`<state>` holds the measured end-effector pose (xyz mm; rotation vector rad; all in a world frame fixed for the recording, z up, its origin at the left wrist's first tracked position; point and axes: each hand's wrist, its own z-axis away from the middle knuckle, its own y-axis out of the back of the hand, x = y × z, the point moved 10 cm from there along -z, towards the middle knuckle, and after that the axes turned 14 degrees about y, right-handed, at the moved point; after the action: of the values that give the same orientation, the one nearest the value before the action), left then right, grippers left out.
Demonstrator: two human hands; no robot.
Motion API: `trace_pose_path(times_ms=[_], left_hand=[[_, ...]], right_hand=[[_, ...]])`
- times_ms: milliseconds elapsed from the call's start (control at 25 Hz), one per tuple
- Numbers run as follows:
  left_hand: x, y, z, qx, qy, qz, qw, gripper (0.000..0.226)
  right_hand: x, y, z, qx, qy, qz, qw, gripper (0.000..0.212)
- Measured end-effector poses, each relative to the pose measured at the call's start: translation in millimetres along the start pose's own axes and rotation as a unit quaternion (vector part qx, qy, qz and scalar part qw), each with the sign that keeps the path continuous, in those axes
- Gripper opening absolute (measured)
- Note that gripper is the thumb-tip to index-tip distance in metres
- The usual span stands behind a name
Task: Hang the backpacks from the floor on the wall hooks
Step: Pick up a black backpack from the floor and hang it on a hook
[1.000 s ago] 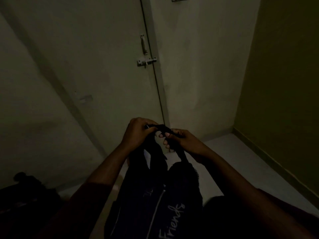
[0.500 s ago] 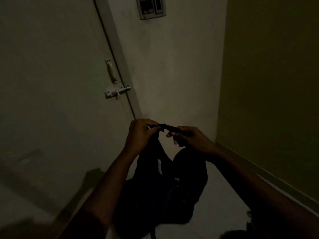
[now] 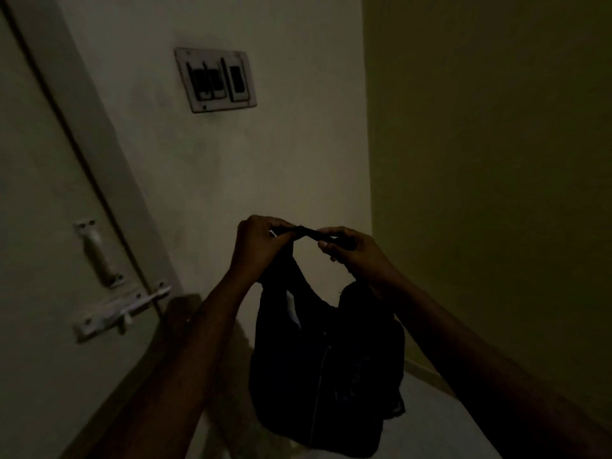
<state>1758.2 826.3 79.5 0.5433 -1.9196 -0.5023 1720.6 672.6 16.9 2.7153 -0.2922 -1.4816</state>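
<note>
Gripping the black backpack [image 3: 328,369] by its top loop [image 3: 306,232], both hands raised

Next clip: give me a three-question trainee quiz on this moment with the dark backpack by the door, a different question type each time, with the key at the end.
1. True or false: the left hand and the right hand both pinch the top loop of the black fabric backpack.
2. Multiple choice: the backpack is A) lying untouched on the floor, B) hanging below the two hands, C) already hung on a wall hook.
3. Fill in: on the door, the white sliding bolt sits ____ the white door handle.
Key: 1 true; 2 B; 3 below.
</note>
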Motion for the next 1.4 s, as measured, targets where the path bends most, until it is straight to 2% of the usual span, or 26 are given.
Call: trace_pose_path(times_ms=[160,360,600,720,840,920,1160,1400], left_hand=[[11,-28,-81,-0.025,-0.029,0.024,0.999,0.017],[34,-59,-149,-0.018,-0.102,0.015,0.994,0.009],[74,-77,-243,0.069,-0.135,0.017,0.988,0.015],[102,-72,-293,0.15,-0.129,0.035,0.98,0.019],[131,-58,-335,0.267,-0.117,-0.014,0.956,0.02],[151,-47,-357,0.315,-0.119,-0.045,0.941,0.022],[220,-14,-419,0.422,-0.154,-0.182,0.875,0.022],[291,20,-468,0.472,-0.191,-0.324,0.797,0.02]], right_hand=[[20,40,-70,0.077,0.052,0.022,0.995,0.025],[34,79,-148,0.11,0.113,0.097,0.983,0.023],[43,120,-283,0.064,0.205,0.109,0.971,0.023],[37,139,-362,0.031,0.245,0.071,0.966,0.021],[19,143,-434,-0.021,0.3,0.06,0.952,0.023],[2,147,-468,-0.023,0.339,0.052,0.939,0.025],[-60,160,-559,0.031,0.444,0.088,0.891,0.03],[-110,182,-628,0.139,0.468,-0.001,0.873,0.02]])
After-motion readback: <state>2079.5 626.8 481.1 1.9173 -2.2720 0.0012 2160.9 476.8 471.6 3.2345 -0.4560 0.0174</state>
